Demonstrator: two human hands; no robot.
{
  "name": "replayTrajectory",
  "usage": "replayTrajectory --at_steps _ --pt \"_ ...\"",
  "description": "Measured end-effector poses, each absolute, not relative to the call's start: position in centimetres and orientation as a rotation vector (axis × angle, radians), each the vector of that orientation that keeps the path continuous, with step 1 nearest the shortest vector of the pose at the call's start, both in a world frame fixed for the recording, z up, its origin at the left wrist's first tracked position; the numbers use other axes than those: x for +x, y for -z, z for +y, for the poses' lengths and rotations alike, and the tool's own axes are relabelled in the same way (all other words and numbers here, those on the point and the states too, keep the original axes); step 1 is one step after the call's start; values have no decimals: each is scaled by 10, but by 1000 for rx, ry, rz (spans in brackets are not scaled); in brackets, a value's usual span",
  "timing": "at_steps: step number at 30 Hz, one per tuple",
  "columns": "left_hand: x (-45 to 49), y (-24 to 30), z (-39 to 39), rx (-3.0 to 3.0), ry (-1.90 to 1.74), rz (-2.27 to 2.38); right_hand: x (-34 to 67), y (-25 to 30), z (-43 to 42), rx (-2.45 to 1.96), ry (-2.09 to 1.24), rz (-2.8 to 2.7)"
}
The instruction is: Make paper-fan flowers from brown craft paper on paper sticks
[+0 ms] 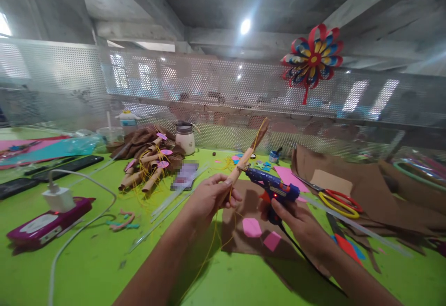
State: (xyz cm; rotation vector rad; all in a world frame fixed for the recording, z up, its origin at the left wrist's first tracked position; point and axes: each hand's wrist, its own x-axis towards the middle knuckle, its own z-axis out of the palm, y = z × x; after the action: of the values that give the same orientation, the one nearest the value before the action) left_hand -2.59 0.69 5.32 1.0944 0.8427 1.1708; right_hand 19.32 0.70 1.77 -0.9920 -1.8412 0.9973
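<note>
My left hand (211,196) is closed around the lower end of a rolled brown paper stick (248,153), which tilts up to the right with a yellow string hanging from it. My right hand (297,222) grips a blue hot glue gun (273,186); its nozzle touches the stick just above my left fingers. A black cord runs from the gun back along my right arm. Both hands hover over a sheet of brown paper (244,213) with pink cut-outs (251,227) lying on it.
A heap of finished paper sticks (148,166) lies at the back left beside a white jar (185,139). Yellow-handled scissors (336,199) rest on brown paper at right. A magenta power strip (45,224) with a white charger sits at left. Glue sticks (174,201) lie on the green table (90,264). A paper pinwheel (311,57) hangs above.
</note>
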Motion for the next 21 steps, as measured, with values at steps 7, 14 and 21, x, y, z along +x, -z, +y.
replayTrajectory --at_steps 7,14,21 --pt "-26 -52 7 1086 -1181 851 199 6 17 -1047 -976 -1745" --pt "-27 -52 8 1066 -1185 859 199 0 14 -1160 -594 -1880" --pt "-25 -52 8 1081 -1222 917 198 -9 10 -1040 -207 -2021"
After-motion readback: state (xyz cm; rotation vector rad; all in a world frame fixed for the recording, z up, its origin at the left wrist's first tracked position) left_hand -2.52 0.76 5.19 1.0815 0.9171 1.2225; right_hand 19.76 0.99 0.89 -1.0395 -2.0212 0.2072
